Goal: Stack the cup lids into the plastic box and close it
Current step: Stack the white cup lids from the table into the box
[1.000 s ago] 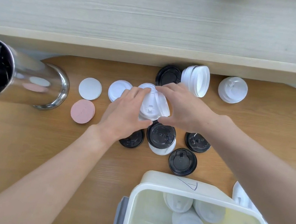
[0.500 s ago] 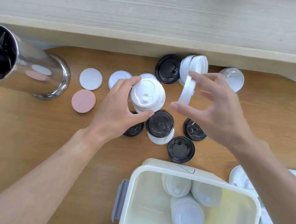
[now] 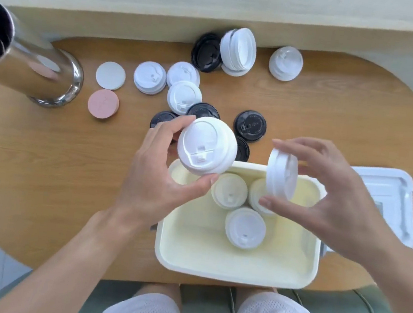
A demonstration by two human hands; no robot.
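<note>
While both hands are raised over the plastic box [image 3: 235, 268], white lids are gripped in each.

A stack of white lids [image 3: 206, 146] is clasped by the left hand [image 3: 163, 177]; a single lid [image 3: 280, 176] is pinched on edge by the right hand [image 3: 331, 199]. Three lid stacks [image 3: 244, 227] are seen inside the box at the table's [image 3: 40, 174] near edge.

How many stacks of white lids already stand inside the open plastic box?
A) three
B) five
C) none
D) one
A: three white lid stacks stand inside the plastic box, two at its far side and one nearer the middle, while the left hand and right hand each hold more white lids above it.
</note>
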